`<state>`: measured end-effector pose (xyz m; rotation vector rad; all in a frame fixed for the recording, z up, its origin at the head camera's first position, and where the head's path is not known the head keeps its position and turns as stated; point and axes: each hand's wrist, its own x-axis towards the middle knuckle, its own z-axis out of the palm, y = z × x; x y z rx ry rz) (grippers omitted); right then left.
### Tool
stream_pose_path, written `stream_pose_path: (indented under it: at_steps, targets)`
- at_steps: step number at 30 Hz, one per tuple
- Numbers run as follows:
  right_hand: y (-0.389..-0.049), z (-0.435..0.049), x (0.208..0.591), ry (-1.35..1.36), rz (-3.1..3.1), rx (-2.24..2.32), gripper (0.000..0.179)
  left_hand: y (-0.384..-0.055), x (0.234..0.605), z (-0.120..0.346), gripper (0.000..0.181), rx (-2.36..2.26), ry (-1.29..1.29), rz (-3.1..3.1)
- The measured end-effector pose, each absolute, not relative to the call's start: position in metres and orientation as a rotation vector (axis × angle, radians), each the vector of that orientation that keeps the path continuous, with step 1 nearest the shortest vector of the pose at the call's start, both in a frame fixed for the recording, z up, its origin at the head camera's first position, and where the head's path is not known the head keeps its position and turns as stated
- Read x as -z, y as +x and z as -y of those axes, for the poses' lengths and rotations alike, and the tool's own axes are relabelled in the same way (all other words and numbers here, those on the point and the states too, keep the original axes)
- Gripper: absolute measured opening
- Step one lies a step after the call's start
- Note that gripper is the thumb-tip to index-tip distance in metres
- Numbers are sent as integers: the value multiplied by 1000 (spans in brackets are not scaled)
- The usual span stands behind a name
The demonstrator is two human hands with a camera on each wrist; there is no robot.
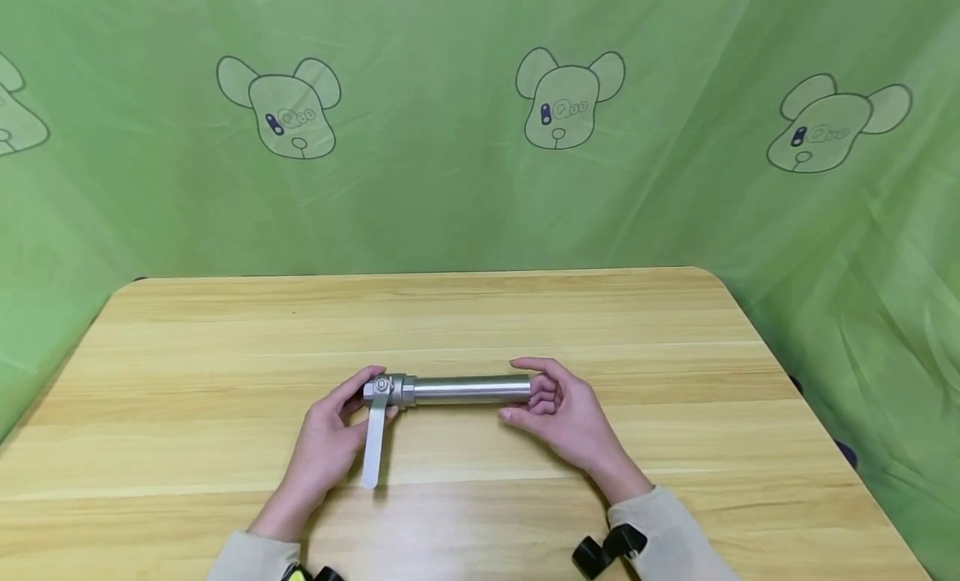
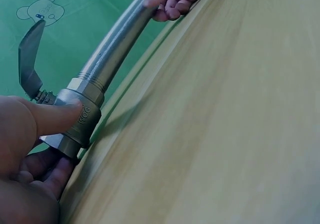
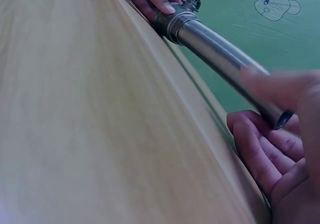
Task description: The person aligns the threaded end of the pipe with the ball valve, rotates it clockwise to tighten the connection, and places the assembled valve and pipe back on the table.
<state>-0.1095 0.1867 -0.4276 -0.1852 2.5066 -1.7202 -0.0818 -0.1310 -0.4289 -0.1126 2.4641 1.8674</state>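
Note:
A steel ball valve (image 1: 390, 389) with a flat lever handle (image 1: 373, 448) lies crosswise in front of me, the lever toward my body. Its right side joins a smooth metal pipe (image 1: 472, 388). My left hand (image 1: 330, 439) grips the valve body, the thumb (image 2: 60, 118) pressed on its side over raised lettering. At the pipe's free end is my right hand (image 1: 573, 418), index finger spread above the pipe and thumb below it. In the right wrist view that thumb (image 3: 275, 87) is blurred, and the fingers (image 3: 265, 151) lie loosely bent beneath the hollow pipe end (image 3: 284, 119).
A light wood-grain table (image 1: 225, 331) with rounded far corners lies under the hands. Green cloth (image 1: 435, 189) printed with mouse-like heads hangs behind it and along its sides. A black device (image 1: 609, 549) is strapped at the right sleeve.

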Motion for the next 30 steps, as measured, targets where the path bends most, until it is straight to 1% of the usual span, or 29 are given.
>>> stream_pose_path:
  at_steps: [4,10,14,30]
  targets:
    - [-108,-187,430,-209,-2544,1756,50,-81,429,131,62,-1861,-112,-2467]
    - [-108,-189,429,-291,-2473,1877,51,-82,428,131,62,-1861,-109,-2472]
    - [-108,-188,428,-310,-2445,1894,49,-82,428,131,63,-1863,-110,-2463]
    - [-108,-186,425,-161,-2541,1707,39,-82,429,131,64,-1876,-112,-2443]
